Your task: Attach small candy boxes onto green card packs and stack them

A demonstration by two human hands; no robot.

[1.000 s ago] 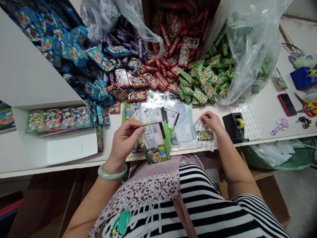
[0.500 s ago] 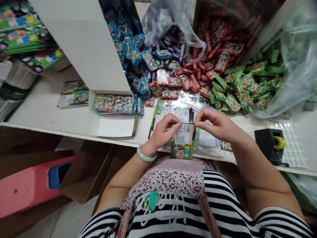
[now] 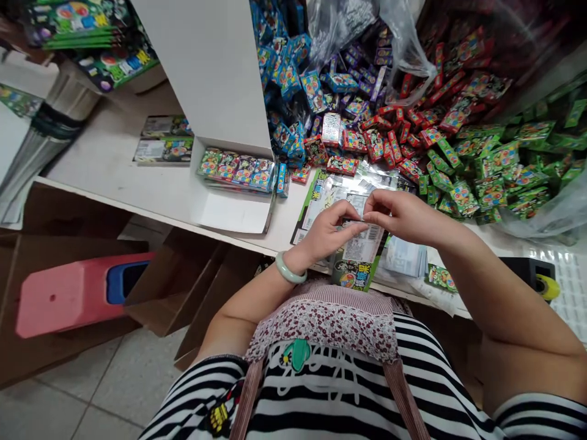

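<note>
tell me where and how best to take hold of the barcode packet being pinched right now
Probably pinch the packet by its lower printed end, coming from the apron side. The left grip and right grip crowd its upper edge, while that lower end is uncovered. It looks flat, so a hold on its two faces should suit.

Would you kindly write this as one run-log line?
left hand: holding flat printed packet | right hand: fingertips at packet's top edge | left of hands: open carton with small packs
</note>
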